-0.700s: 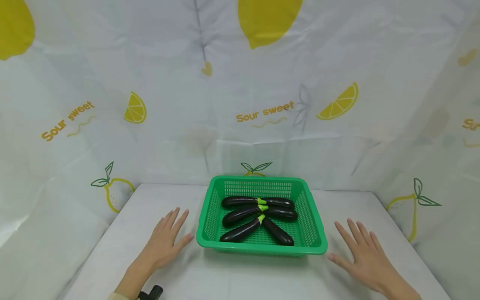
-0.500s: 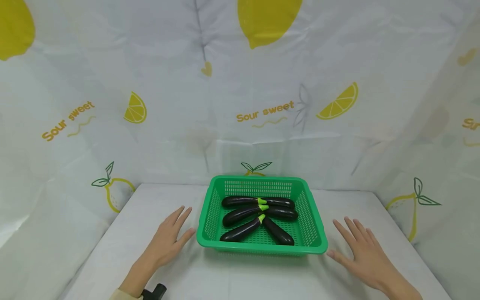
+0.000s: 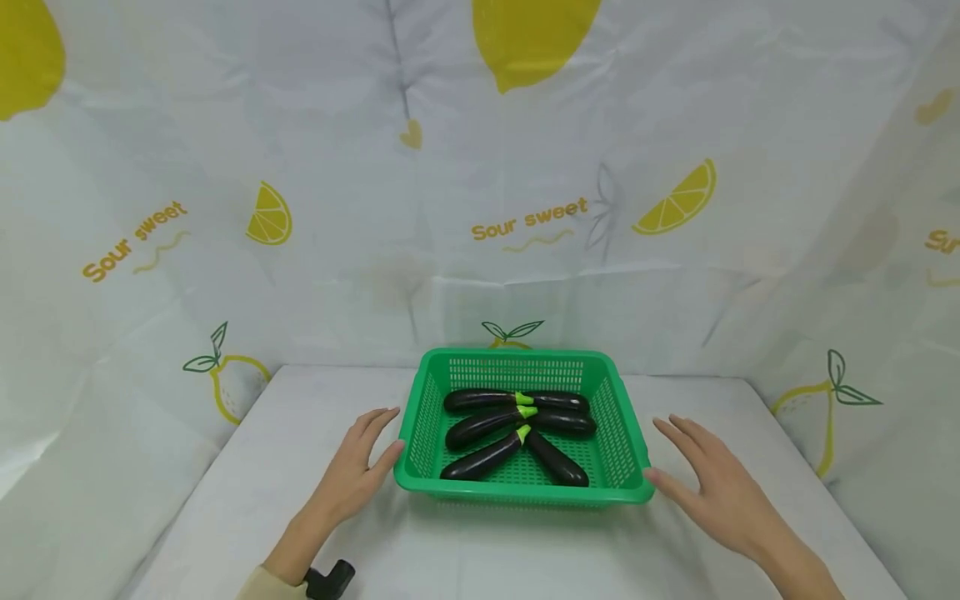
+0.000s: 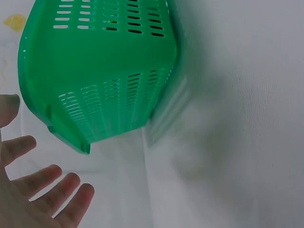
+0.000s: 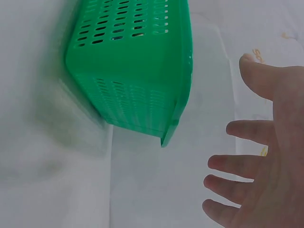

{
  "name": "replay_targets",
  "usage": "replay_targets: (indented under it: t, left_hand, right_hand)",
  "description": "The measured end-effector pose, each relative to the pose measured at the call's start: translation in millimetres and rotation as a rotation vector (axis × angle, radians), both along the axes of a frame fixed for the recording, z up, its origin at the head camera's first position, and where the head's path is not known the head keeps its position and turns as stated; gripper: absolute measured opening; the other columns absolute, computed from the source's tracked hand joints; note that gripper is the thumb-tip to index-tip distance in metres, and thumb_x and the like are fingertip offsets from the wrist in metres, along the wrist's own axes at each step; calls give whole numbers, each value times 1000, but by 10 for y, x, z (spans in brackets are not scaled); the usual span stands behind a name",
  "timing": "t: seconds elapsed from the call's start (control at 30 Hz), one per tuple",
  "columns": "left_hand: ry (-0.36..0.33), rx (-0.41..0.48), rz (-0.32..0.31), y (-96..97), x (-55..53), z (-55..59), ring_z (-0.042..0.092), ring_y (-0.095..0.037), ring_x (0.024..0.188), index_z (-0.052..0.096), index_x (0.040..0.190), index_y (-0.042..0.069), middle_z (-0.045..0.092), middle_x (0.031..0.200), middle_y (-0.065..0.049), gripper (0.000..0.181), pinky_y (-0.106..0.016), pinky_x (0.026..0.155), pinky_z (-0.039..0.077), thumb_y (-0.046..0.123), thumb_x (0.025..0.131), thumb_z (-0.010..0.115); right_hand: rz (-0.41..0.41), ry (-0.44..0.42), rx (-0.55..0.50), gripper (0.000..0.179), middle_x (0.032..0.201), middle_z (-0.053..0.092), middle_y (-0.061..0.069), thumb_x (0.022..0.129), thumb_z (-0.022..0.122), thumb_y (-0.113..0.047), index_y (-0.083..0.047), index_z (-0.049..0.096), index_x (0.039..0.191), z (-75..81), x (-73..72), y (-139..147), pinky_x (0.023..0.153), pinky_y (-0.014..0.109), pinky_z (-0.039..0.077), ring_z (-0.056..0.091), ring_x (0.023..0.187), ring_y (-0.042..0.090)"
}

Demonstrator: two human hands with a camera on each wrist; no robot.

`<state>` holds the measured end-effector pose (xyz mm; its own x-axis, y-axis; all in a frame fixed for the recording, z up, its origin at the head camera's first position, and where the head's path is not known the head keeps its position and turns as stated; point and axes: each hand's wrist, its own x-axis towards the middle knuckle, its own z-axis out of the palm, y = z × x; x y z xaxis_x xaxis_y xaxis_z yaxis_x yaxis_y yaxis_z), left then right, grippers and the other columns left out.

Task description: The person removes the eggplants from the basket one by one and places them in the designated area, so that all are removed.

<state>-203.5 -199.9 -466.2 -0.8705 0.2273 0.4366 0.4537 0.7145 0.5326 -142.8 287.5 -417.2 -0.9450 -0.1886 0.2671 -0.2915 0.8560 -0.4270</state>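
Sleeve (image 3: 273, 585) of light beige colour shows at the lower edge of the head view, and next to it a black device (image 3: 330, 579) sits at the left wrist. A little farther, the left hand (image 3: 352, 475) is beside the left side of a green plastic basket (image 3: 525, 493), and the right hand (image 3: 716, 492) is beside its right side. On both hands the fingers (image 4: 81, 199) are extended and spread, with gaps between them. Each thumb (image 5: 259, 78) is near to the rim of the basket, but both wrist views show a gap between hand and basket. The basket stands on a white counter (image 3: 480, 554), between the two hands, and its walls are perforated with small slots. Inside it lie six dark, shiny eggplants (image 3: 480, 428), three on the left and three on the right, with round ends turned outward. The front two lie aslant, and bright green caps (image 3: 527, 412) are visible at the middle, where the two groups meet. Behind the counter hangs white cloth (image 3: 337, 292), wrinkled and printed with yellow lemons (image 3: 536, 42), lemon slices (image 3: 678, 200) and the words "Sour sweet" (image 3: 528, 219).
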Motion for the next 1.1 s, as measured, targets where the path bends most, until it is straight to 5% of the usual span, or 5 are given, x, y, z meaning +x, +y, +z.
replay_targets:
  t: [0.43, 0.77, 1.1]
  left_hand:
    - [-150, 220, -46, 169, -46, -43, 55, -30, 122, 54, 147, 14, 48, 145, -13, 50, -50, 94, 54, 32, 101, 65]
    - [-292, 270, -24, 226, -34, -57, 54, -29, 123, 50, 150, 17, 46, 148, -13, 54, -44, 98, 53, 38, 102, 63]
    - [-331, 307, -38, 261, -16, -96, 56, -30, 123, 46, 153, 19, 46, 147, -13, 56, -46, 98, 53, 36, 103, 62]
  right_hand:
    - [11, 35, -21, 66, 151, 44, 19, 98, 65, -47, -10, 48, 149, 277, -81, -307, 94, 74, 40, 39, 136, 45]
    - [77, 47, -27, 63, 147, 49, 17, 97, 67, -46, -12, 51, 148, 362, -198, -490, 95, 70, 44, 45, 133, 42]
    - [161, 51, -31, 62, 145, 53, 16, 97, 67, -47, -9, 55, 144, 453, -347, -737, 98, 68, 45, 49, 133, 41]
